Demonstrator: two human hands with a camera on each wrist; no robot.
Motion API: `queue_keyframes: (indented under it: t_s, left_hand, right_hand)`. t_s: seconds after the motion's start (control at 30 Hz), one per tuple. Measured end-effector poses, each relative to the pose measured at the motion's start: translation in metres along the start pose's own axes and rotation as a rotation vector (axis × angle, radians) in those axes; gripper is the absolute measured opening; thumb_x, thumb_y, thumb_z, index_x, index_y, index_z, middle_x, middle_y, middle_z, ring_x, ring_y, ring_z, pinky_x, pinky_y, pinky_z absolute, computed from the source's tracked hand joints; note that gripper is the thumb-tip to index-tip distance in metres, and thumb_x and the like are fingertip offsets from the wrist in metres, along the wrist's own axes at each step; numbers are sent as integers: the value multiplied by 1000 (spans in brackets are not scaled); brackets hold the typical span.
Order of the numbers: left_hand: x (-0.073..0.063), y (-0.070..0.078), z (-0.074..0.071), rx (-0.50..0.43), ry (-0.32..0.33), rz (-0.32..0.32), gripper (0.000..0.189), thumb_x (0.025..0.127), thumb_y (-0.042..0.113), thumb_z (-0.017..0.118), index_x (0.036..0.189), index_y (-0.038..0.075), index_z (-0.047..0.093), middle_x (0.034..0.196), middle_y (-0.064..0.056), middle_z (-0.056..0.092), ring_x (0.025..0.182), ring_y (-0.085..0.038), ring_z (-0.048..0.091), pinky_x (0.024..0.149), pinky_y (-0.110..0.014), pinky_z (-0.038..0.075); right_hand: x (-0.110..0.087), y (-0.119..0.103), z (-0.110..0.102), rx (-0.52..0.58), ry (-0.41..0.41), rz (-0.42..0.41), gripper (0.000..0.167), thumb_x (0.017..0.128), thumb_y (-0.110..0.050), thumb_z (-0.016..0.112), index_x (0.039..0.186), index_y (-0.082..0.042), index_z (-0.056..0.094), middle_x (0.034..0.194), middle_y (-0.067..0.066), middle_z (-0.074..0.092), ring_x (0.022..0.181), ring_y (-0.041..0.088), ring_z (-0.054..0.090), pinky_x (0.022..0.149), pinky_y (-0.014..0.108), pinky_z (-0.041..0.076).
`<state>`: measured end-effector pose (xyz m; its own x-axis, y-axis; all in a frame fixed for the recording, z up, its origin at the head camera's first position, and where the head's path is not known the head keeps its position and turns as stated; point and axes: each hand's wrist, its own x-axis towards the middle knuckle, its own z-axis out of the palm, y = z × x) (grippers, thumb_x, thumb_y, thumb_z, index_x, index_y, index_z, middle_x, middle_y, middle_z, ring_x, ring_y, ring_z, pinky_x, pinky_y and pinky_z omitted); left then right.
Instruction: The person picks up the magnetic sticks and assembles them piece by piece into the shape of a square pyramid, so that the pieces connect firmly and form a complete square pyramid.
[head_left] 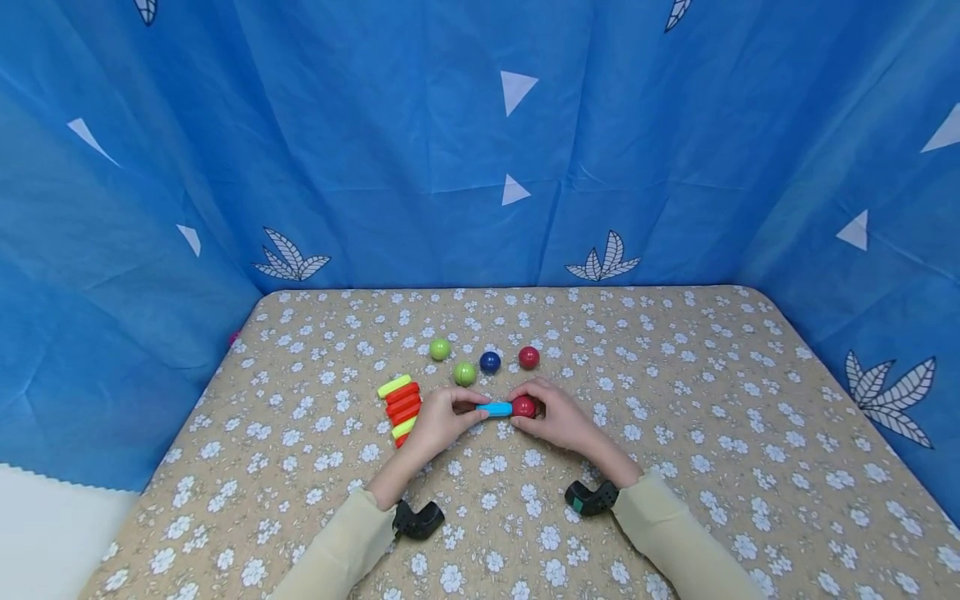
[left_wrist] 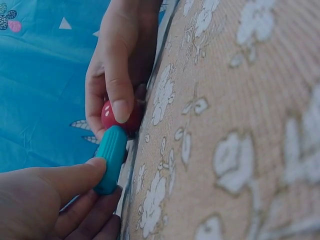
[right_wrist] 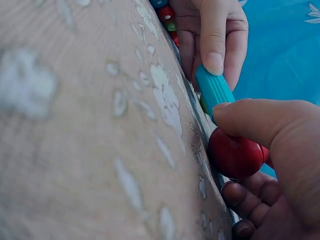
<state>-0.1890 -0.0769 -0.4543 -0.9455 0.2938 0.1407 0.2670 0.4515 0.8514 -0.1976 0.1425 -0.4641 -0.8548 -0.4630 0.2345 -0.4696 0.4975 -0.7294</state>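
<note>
On flowered cloth (head_left: 750, 400), two hands (head_left: 437, 422) (head_left: 558, 418) pinch one stick (head_left: 493, 409), one ball (head_left: 523, 407).

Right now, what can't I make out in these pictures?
Head view: right end of lowest red stick, hidden by the left hand.
Head view: pink thing, too small to identify.
Left wrist view: part of red ball, behind the right hand.
Right wrist view: blue thing, cut off by top edge.

light-blue stick (head_left: 493, 409), deep-red ball (head_left: 523, 407)
tan tabletop (head_left: 705, 392), white-flowered; blue curtain (head_left: 420, 125), white triangle print; plain cream sleeves (head_left: 345, 546)
</note>
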Motion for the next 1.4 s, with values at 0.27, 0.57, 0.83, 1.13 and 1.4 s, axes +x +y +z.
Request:
queue_keyframes:
  t_s: [0.27,0.57,0.83,1.13,1.4]
  left_hand:
    - [-1,0,-1,-5,-5,15,17,81,6,74,97,5,73,95,-3,68,84,-15,64,71,-25,52]
    - [-3,-1,-1,-20,-13,15,17,81,6,73,98,4,72,96,-4,68,86,-16,64,73,-25,52]
    - [-4,1,-4,-25,-18,7,18,82,6,72,100,4,72,97,-4,67,87,-16,64,74,-26,52]
    - [-6,5,-42,-4,87,-12,19,84,3,70,102,2,71,99,-7,68,88,-19,64,74,-30,53]
    - [16,-12,-62,-12,74,-48,36,87,8,68,121,-1,60,114,-13,61,104,-26,58,88,-35,47]
  right_hand:
    - [2,-3,5,-30,24,41,23,79,-19,77,99,-16,66,96,-3,55,86,15,51,72,31,47]
    - [2,-2,8,-23,42,67,19,79,-15,77,95,-17,67,95,-3,55,88,16,50,74,33,44]
    - [1,-2,9,-27,60,76,20,78,-15,77,95,-16,68,96,-2,56,89,16,52,75,34,45]
    - [0,-1,8,-12,57,114,21,78,-15,78,96,-17,68,100,-2,56,91,16,52,77,34,45]
    - [1,-2,7,-18,73,96,22,76,-14,78,95,-15,68,98,-2,56,89,17,52,75,34,45]
